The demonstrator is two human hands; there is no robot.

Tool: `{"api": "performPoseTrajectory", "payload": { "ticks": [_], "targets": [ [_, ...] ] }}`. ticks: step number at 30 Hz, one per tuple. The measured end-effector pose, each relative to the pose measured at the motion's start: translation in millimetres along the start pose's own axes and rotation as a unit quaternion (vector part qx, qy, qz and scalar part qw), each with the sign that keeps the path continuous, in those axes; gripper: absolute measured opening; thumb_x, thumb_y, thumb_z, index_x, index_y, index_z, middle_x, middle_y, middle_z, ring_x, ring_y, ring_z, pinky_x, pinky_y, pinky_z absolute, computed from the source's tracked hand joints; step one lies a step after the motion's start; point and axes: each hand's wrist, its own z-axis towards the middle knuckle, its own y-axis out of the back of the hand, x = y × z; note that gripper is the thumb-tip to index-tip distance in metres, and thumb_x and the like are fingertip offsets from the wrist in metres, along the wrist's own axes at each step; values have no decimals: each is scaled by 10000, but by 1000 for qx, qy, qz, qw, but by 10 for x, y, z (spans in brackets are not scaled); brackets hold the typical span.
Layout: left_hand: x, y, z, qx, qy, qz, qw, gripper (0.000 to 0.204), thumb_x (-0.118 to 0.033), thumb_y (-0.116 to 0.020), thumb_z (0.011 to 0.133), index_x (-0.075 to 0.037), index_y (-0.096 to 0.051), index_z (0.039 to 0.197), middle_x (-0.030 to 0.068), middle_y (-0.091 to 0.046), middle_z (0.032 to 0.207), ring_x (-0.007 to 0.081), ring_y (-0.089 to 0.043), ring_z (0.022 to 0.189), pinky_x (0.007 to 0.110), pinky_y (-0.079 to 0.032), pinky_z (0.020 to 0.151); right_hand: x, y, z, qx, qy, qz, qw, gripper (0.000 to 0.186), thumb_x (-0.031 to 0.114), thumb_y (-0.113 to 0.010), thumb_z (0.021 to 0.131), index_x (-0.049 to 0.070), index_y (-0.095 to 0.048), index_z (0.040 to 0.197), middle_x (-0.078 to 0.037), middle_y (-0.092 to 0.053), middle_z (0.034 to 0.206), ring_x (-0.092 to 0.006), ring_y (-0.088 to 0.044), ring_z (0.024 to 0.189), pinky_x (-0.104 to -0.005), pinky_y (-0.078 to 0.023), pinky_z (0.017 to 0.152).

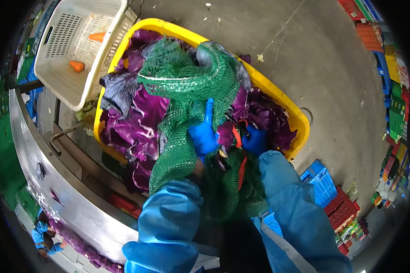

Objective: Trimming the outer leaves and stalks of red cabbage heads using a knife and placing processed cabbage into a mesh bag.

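A green mesh bag (175, 132) lies bunched over purple cabbage leaves (148, 116) that fill a yellow tub (280, 98). My left hand (202, 139), in a blue glove, rests among the mesh with one finger stretched away from me; its other fingers are mostly hidden. To its right, my gloved right hand (255, 140) is closed on the bag's gathered edge, beside a red strip (238, 136) that hangs down. Between the two hands shows a small piece of purple cabbage (225, 134). More dark green mesh droops toward me below the hands.
A white crate (52, 86) holding two carrots (77, 66) stands at the upper left. Along the left runs a metal table (68, 195), with a person (45, 236) beyond it. Blue (321, 182) and red crates (341, 209) sit at right on the concrete floor (332, 68).
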Motion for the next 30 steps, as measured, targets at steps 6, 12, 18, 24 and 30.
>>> {"api": "performPoseTrajectory", "payload": {
  "ticks": [6, 12, 18, 24, 30],
  "targets": [
    [-79, 118, 162, -8, -70, 67, 995, 876, -246, -688, 718, -84, -317, 1495, 282, -336, 1470, 488, -313, 1342, 561, -205, 1131, 153, 235, 35, 31, -56, 68, 996, 219, 261, -647, 757, 97, -687, 897, -164, -616, 641, -354, -649, 623, -450, -483, 544],
    [24, 958, 77, -106, -73, -158, 979, 426, -201, -634, 894, -100, -554, 1300, 206, -604, 1199, 386, -591, 1022, 459, -457, 911, 1627, 912, -520, 29, -79, 149, 985, 211, 239, -654, 816, 44, -663, 895, -149, -616, 654, -217, -599, 557, -391, -461, 556],
    [287, 1297, -62, -189, 33, 158, 969, 539, -348, -577, 908, -141, -471, 1395, 203, -340, 1495, 429, -265, 1393, 575, -176, 1121, 1787, -80, -831, 185, -139, 77, 970, 331, 364, -672, 795, 38, -664, 846, -168, -644, 695, -296, -624, 589, -427, -471, 574],
    [1203, 332, -229, -171, 137, 332, 917, 661, -473, -520, 896, -128, -411, 1449, 173, -292, 1532, 408, -179, 1438, 566, -147, 1147, 1059, -875, -985, 286, -148, 145, 936, 382, 397, -626, 838, 27, -672, 920, -191, -668, 786, -334, -661, 701, -437, -500, 629],
    [1424, 0, 4, 197, 236, 385, 870, 571, -431, -451, 941, -119, -453, 1420, 184, -332, 1509, 420, -256, 1403, 640, -128, 1134, 921, -877, -941, 281, -130, 170, 936, 336, 336, -624, 863, 18, -672, 963, -160, -672, 785, -274, -658, 698, -411, -502, 632]
  ]
}}
